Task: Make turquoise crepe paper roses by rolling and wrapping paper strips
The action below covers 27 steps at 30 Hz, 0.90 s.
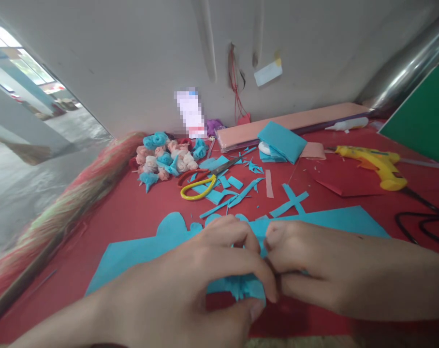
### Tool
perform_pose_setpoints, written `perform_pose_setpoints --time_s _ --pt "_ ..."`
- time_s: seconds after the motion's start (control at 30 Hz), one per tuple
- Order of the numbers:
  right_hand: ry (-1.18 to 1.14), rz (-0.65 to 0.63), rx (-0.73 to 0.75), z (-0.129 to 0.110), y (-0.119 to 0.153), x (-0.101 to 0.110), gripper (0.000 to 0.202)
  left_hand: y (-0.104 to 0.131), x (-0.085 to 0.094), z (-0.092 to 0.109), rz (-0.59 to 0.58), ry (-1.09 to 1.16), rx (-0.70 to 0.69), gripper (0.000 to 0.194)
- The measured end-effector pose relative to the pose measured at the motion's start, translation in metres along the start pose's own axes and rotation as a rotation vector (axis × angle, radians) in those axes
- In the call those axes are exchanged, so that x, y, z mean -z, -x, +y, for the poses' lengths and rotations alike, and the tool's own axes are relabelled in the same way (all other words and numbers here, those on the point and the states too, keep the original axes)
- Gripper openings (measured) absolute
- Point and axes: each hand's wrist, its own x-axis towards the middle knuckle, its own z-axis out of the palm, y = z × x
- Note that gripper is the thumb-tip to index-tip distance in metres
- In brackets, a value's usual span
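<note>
My left hand (190, 280) and my right hand (314, 270) meet at the front of the red table (132, 212). Both pinch the same strip of blue crepe paper (241, 287), whose rolled, bunched end shows between my thumbs and fingertips. The strip has scalloped petal shapes (172, 227) cut along its far edge and runs left and right under my hands. My fingertips touch each other over the paper.
Yellow-handled scissors (201, 186) lie among blue paper scraps (241, 186). A heap of blue, pink and white paper roses (165, 159) sits behind them. A yellow glue gun (379, 164) and black cord (418, 222) are at right, with folded blue paper (281, 140) and pink sheets (299, 121) behind.
</note>
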Motion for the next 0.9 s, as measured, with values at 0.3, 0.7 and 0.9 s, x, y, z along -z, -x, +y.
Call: perform_pose_setpoints --time_s 0.3,0.7,0.9 --pt "-0.903 0.058 -0.352 -0.018 -0.015 -0.006 0.045 0.004 -0.018 -0.012 0.536 -0.237 -0.163 0.069" --pt "-1.150 0.157 -0.284 -0.029 -0.017 -0.022 0.033 0.005 -0.019 -0.018 0.484 -0.052 -0.169 0.059" --pt "-1.141 0.158 -0.264 -0.030 -0.016 -0.022 0.035 0.004 -0.018 -0.019 0.482 -0.032 -0.177 0.054"
